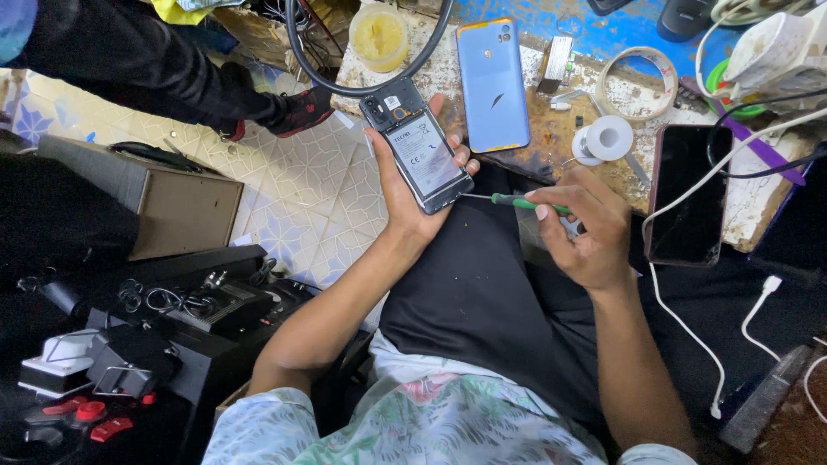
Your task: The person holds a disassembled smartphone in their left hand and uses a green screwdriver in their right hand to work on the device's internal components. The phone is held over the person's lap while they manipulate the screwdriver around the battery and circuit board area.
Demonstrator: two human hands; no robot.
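My left hand holds an opened phone with its back cover off, the battery and dark inner frame facing up. My right hand grips a small green-handled screwdriver; its thin metal tip reaches the lower right edge of the phone. The phone's light blue back cover lies flat on the worn workbench just beyond my hands.
On the bench sit a solder spool, a tape roll, a yellowish tub and a dark-screened phone with white cables over it. A black cable loops at top. Another person's leg and shoe stand on the tiled floor; boxes and gear sit left.
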